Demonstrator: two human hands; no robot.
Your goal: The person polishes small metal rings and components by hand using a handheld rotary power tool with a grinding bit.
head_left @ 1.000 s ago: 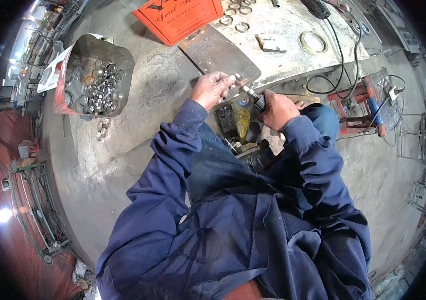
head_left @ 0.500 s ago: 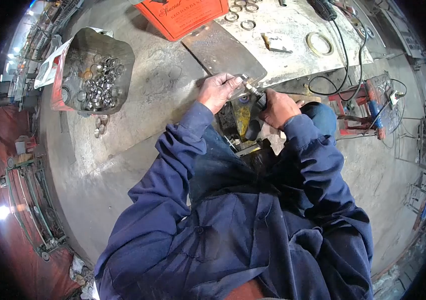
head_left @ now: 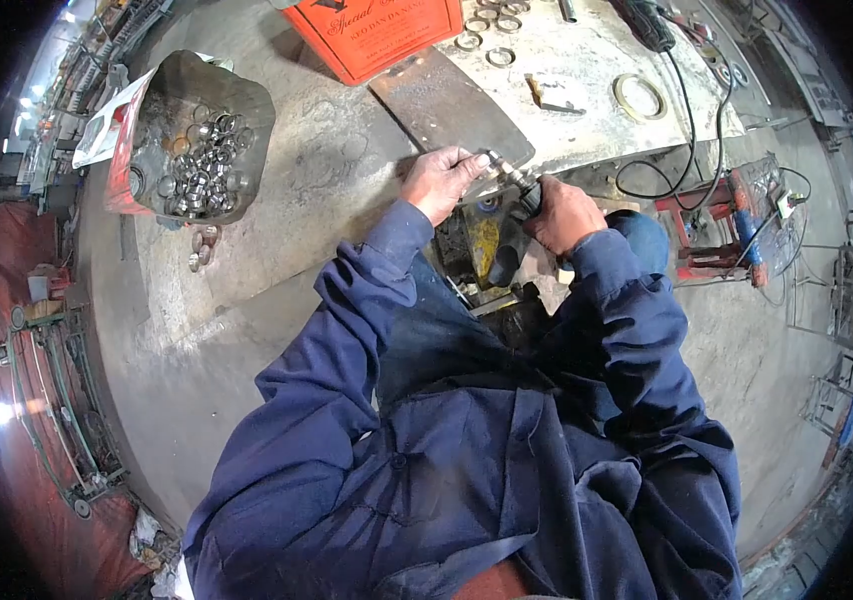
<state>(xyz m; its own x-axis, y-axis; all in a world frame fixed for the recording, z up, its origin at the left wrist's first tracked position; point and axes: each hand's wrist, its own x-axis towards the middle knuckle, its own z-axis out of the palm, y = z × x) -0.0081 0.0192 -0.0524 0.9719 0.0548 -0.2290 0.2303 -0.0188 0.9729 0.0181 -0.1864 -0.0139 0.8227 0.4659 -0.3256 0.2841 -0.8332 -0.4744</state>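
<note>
Two bare hands meet over the near edge of a metal plate [head_left: 447, 108]. The left hand [head_left: 437, 184] has thumb and fingers pinched on what looks like a small ring [head_left: 493, 158], now at the tip of a tool [head_left: 530, 197]. The right hand's [head_left: 567, 216] fingers are wrapped around the tool's black body; contact between ring and tip is too small to confirm.
</note>
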